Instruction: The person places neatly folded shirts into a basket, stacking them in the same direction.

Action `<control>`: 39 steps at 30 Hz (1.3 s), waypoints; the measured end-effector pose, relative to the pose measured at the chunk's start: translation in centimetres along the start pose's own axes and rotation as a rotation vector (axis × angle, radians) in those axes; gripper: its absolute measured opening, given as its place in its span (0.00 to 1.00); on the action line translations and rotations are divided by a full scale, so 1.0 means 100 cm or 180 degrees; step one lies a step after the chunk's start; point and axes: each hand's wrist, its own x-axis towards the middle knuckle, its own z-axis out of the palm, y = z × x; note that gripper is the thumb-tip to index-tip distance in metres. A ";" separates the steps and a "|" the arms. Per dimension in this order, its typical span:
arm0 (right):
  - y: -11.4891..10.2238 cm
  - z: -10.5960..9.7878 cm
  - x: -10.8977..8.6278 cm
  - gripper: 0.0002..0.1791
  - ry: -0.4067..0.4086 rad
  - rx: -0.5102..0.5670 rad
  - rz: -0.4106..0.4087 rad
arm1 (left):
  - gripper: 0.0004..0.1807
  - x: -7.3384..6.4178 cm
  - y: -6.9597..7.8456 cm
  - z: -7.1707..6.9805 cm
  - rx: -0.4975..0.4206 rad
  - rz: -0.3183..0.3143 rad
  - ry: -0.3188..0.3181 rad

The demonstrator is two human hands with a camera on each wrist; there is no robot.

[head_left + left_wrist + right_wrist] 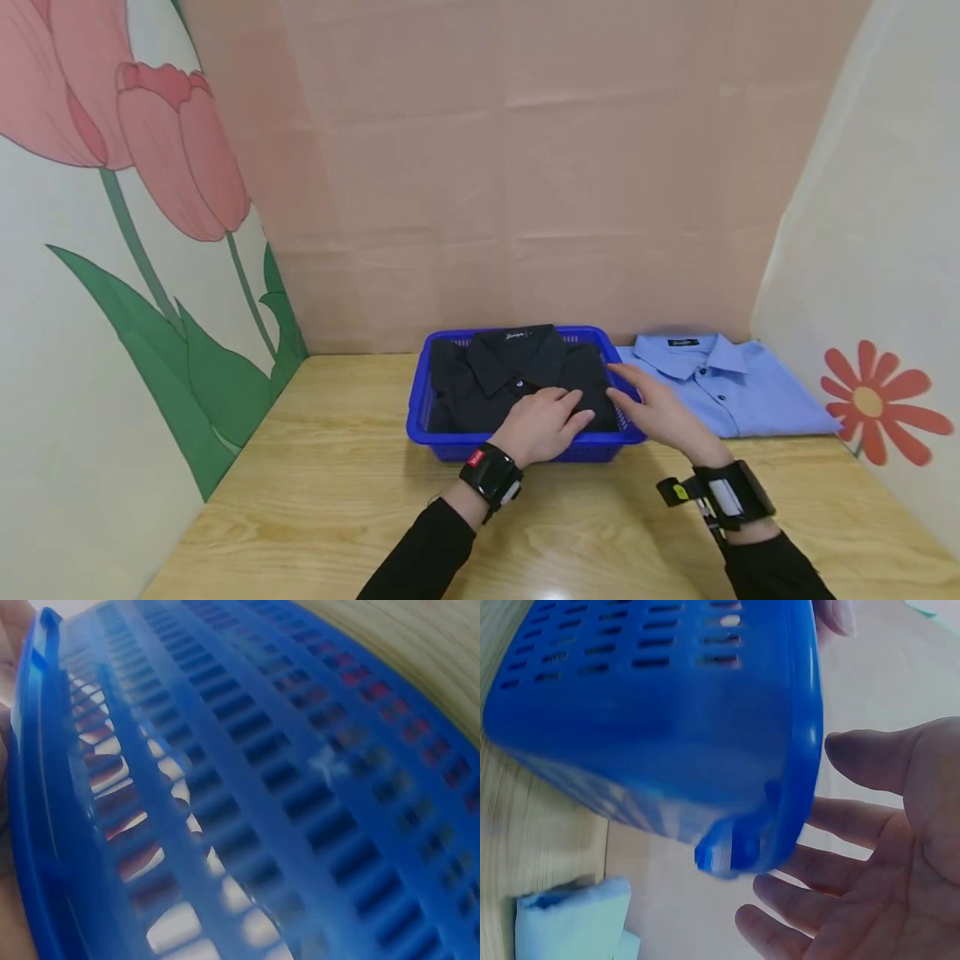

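A folded black collared shirt [450, 383] lies in a blue plastic basket [525, 437], its collar at the back. My left hand [538, 423] reaches over the basket's front rim, and its fingers lie on the front of the shirt. In the left wrist view the slotted basket wall [247, 757] fills most of the picture and hides nearly all of that hand. At the basket's right end is my right hand [663, 417], its fingers spread and holding nothing. The right wrist view shows the right hand's fingers [810, 900] beside the basket's rim [806, 735].
Right of the basket, a folded light blue shirt [720, 387] lies on the wooden table [337, 500]. Behind stands a brown papered wall [487, 167]. A left panel shows painted tulips [180, 158], and a right panel a red flower [870, 402].
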 end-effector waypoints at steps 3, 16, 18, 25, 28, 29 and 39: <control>0.006 -0.004 -0.002 0.29 0.0059 0.0003 0.0040 | 0.31 0.005 0.010 0.003 -0.0004 0.0029 0.0053; 0.040 -0.021 -0.008 0.31 0.0007 -0.0107 0.0337 | 0.26 0.022 0.053 0.016 0.0123 0.0407 0.0535; 0.047 -0.024 -0.010 0.32 -0.0019 -0.0116 0.0394 | 0.25 0.023 0.058 0.019 0.0143 0.0455 0.0636; 0.074 -0.034 -0.019 0.36 -0.0350 0.0020 0.0719 | 0.14 0.024 0.084 0.025 0.0231 0.0662 0.0963; 0.083 -0.038 -0.023 0.38 -0.0461 0.0108 0.0846 | 0.11 0.024 0.096 0.026 0.0276 0.0752 0.1060; 0.086 -0.039 -0.024 0.38 -0.0489 0.0125 0.0881 | 0.10 0.025 0.100 0.027 0.0295 0.0760 0.1073; 0.121 -0.053 -0.038 0.43 -0.0626 0.0122 0.1268 | 0.10 0.032 0.130 0.045 0.0530 0.0717 0.1065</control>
